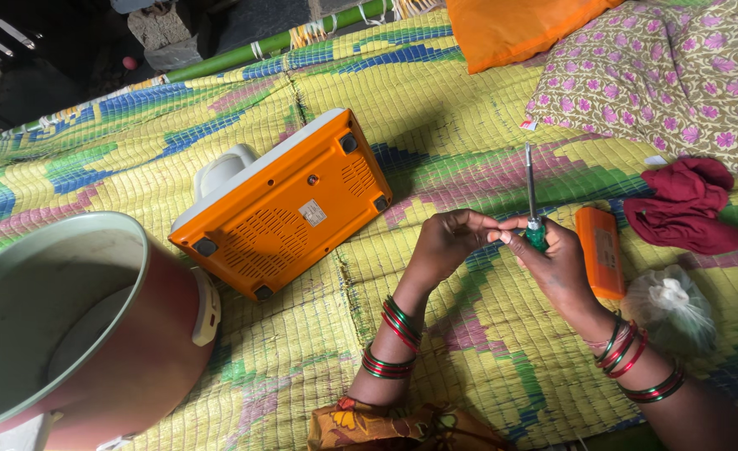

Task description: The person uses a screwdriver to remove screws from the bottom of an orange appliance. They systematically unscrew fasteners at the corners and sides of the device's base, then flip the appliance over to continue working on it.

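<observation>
Both hands (502, 246) hold green-handled screwdriver (533, 205), shaft upright.

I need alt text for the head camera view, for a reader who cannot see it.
Two hands meet over a woven mat: the right hand holds a green-handled screwdriver pointing up, and the left hand touches it at the handle. An orange appliance lies upside down to the left, beside a red pot.

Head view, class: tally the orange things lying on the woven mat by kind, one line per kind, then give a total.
Orange appliance lying upside down: 1
Small flat orange panel, beside the right hand: 1
Orange cloth at the far edge: 1
Total: 3
</observation>
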